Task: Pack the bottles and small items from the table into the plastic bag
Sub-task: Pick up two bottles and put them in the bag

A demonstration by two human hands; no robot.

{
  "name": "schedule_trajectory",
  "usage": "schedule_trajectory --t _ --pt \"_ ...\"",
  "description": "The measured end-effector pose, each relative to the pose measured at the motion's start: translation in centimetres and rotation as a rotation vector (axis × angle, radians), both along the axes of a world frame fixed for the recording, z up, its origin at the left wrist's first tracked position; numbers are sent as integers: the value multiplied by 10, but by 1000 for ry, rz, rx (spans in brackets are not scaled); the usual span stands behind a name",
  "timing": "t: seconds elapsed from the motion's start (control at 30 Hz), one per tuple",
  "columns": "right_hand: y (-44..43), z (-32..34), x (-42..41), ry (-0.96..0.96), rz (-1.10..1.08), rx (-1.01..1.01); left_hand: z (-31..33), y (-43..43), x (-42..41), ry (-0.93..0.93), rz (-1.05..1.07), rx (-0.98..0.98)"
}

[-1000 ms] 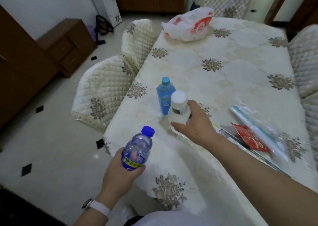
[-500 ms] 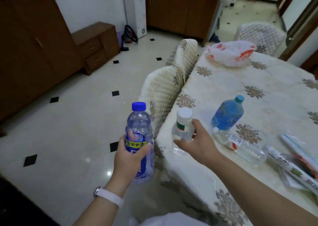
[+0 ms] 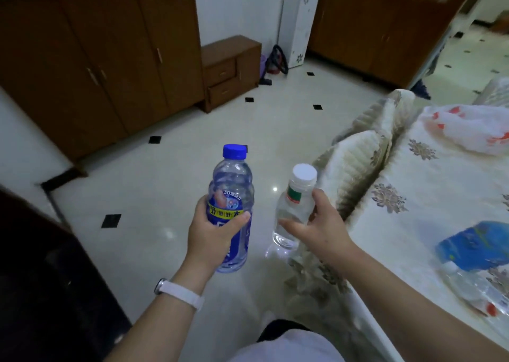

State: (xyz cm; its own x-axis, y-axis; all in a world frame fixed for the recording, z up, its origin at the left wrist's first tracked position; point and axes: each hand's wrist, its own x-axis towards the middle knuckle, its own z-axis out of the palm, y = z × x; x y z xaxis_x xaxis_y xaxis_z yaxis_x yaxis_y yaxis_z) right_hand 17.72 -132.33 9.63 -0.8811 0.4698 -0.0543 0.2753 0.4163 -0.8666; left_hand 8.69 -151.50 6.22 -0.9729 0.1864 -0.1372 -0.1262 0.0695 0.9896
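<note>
The blue-capped bottle (image 3: 230, 210) is upright in the left hand (image 3: 212, 235) and the clear white-capped bottle (image 3: 296, 202) is upright in the right hand (image 3: 322, 229), both off the bench (image 3: 440, 185). A blue bottle (image 3: 473, 246), pretty blurry, looks to be lying on the bench, with the white-and-red plastic bag (image 3: 468, 127) further back.

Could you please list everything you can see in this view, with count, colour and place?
blue-capped bottle: one, clear with blue label, held upright over the floor
white-capped bottle: one, clear, held beside it
blue bottle: one, blue, on the table, right
clear bottle: one, clear, lying by the blue bottle
plastic bag: one, white with red print, table's far end
table: one, cream floral cloth, right
chairs: two, cream quilted, along the table's edge
cabinets: brown, along the wall
left hand: grips the blue-capped bottle
right hand: grips the white-capped bottle
</note>
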Motion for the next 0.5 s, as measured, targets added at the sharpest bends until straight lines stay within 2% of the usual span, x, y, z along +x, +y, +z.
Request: schedule_trajectory --t 0.33,0.5 --pt "-14 -32 -166 -42 87 -128 -12 -30 -143 -57 164 -38" --pt "-3 -27 -257 -43 88 -159 0 -20 -230 -76 139 -120"
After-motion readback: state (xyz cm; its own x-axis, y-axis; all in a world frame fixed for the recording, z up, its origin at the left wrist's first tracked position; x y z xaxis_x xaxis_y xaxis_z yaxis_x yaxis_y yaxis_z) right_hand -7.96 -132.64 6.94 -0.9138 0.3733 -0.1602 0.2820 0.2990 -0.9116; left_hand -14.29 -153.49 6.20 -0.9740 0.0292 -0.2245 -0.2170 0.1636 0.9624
